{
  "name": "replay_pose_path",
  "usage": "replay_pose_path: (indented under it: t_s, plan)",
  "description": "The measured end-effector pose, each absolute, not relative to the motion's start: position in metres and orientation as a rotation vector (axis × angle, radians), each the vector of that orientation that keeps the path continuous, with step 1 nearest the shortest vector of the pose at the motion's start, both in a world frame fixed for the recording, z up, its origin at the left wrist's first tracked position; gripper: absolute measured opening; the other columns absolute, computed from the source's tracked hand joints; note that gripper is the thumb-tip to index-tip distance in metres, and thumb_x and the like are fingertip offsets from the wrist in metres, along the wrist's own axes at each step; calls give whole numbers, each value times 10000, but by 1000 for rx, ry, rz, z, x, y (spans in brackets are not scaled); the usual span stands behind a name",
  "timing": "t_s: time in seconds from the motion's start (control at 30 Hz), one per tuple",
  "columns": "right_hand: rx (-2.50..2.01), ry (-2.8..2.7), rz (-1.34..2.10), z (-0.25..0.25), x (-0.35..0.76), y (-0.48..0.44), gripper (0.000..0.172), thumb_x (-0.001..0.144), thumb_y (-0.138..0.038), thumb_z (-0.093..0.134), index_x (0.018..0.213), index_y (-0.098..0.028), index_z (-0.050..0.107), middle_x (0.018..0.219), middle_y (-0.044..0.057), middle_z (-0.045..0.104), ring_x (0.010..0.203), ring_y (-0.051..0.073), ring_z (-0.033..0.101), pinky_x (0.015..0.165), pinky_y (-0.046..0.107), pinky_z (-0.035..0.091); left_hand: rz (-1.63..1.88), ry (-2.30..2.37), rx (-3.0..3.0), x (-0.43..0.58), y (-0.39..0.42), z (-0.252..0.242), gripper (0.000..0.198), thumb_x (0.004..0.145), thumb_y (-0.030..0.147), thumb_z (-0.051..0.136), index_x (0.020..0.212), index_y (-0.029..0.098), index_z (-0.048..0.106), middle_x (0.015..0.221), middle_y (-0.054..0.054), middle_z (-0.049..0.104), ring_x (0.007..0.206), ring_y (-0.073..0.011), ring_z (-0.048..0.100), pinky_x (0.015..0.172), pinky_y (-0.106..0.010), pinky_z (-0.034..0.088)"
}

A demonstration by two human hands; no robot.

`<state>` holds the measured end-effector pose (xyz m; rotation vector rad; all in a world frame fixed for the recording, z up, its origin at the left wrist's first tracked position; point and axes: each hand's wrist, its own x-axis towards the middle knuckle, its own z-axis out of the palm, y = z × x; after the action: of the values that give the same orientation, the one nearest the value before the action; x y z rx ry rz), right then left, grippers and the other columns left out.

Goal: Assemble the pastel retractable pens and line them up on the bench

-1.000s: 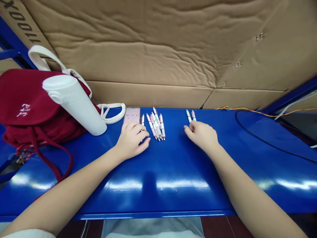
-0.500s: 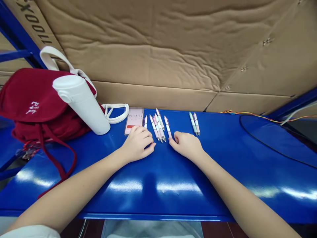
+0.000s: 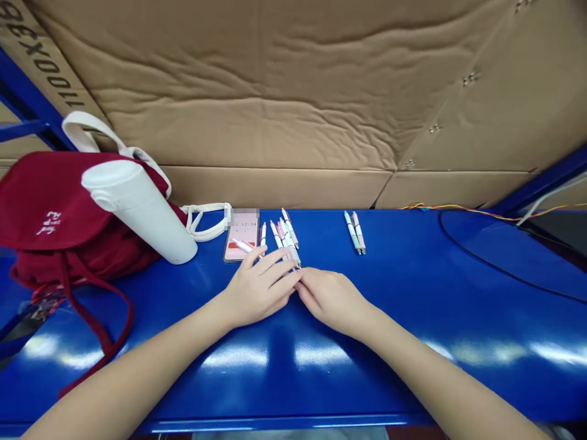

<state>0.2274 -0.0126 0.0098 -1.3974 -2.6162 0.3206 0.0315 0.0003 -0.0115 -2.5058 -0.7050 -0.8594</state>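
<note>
A light pink-and-white pen slants behind the fingers of my left hand, one end sticking out to the left over the phone. The fingers of my left hand lie across it, and its thumb is partly hidden. My right hand is closed, thumb and fingertips pinched where the pen's other end seems to lie, touching the left fingertips. Just beyond the hands lies a loose group of several pastel pens, partly covered by the left fingers. To the right, a green pen and a pink pen lie side by side.
A phone with a running timer lies behind my left hand. A white bottle leans against a red backpack at left, near a white strap. A black cable curves across the blue table at right. Cardboard stands behind.
The separate pen by my right hand has been picked up and now lies slantwise across my hands. Both hands have come together, the left fingers stretching toward the right. The view has shifted slightly.
</note>
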Motion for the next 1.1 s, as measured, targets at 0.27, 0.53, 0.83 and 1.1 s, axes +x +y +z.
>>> replay_pose_path:
  t_s: [0.27, 0.53, 0.83, 1.1]
  plan:
    - [-1329, -2613, 381, 9, 236, -9, 352, 973, -325, 259, 903, -174, 569, 864, 61, 638, 757, 171, 600, 643, 263, 404, -746, -793, -2591, 29, 5, -13, 148, 907, 221, 480, 932, 152, 608, 870, -49, 672, 766, -165, 596, 668, -290, 429]
    - [-1293, -2680, 559, 11, 241, -9, 330, 960, -288, 281, 891, -173, 583, 861, 68, 635, 771, 181, 599, 684, 285, 425, -682, -754, -2662, 27, 4, -22, 218, 935, 264, 438, 979, 129, 604, 811, -50, 644, 704, -152, 585, 614, -275, 466]
    - [-1355, -2603, 414, -1, 236, -6, 204, 911, -213, 386, 837, -167, 571, 835, 66, 596, 771, 182, 557, 678, 290, 430, -675, -809, -2716, 25, 7, -24, 283, 959, 289, 374, 985, 120, 598, 814, -57, 644, 731, -151, 609, 618, -261, 509]
    - [-1342, -2572, 654, 6, 241, -3, 329, 954, -318, 296, 846, -190, 579, 820, 45, 615, 719, 156, 569, 661, 277, 416, -661, -851, -2784, 24, 7, -21, 279, 957, 274, 376, 995, 127, 610, 810, -54, 644, 751, -145, 616, 657, -255, 522]
